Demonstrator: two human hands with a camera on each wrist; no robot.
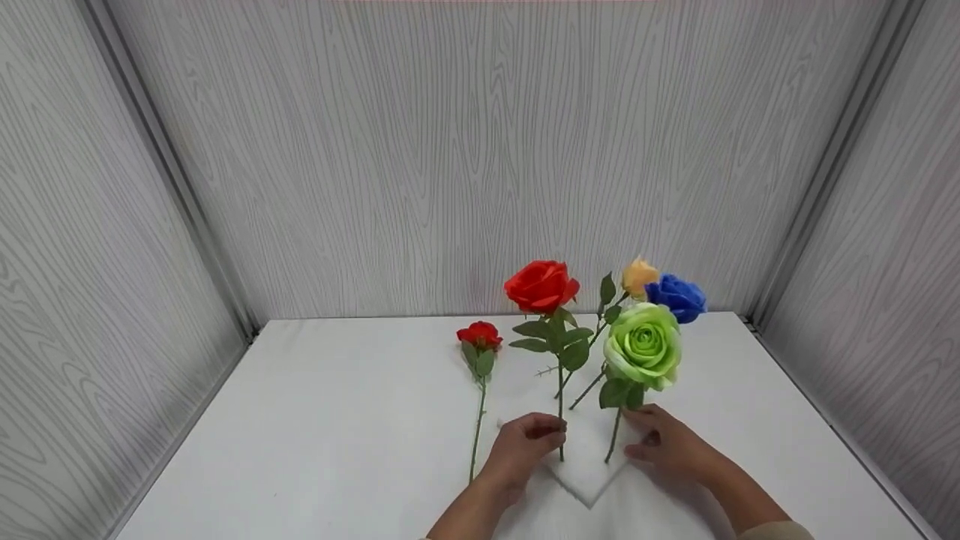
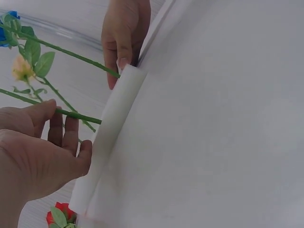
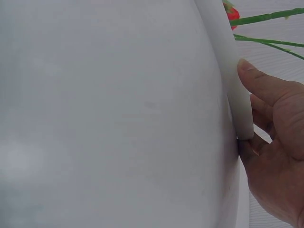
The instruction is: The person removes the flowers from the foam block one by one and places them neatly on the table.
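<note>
My left hand [image 1: 523, 450] pinches the green stem of a large red rose [image 1: 541, 286], near its lower end. A smooth white object with a thick, strip-like edge [image 2: 116, 116] lies directly below; both stem tips meet that edge in the left wrist view. The second stem belongs to a light green rose [image 1: 643, 346], which stands upright beside my right hand [image 1: 671, 446]. In the right wrist view, my right thumb rests on the near side of the white edge [image 3: 232, 90] while other fingers curl behind its end. The object's full shape is hidden.
Behind the green rose lie a blue rose [image 1: 679, 298] and a yellow rose [image 1: 639, 277] on the white table [image 1: 337, 420]. A small red flower [image 1: 480, 334] lies to the left, its stem toward me. Grey wood-grain panels [image 1: 450, 150] enclose the back and sides.
</note>
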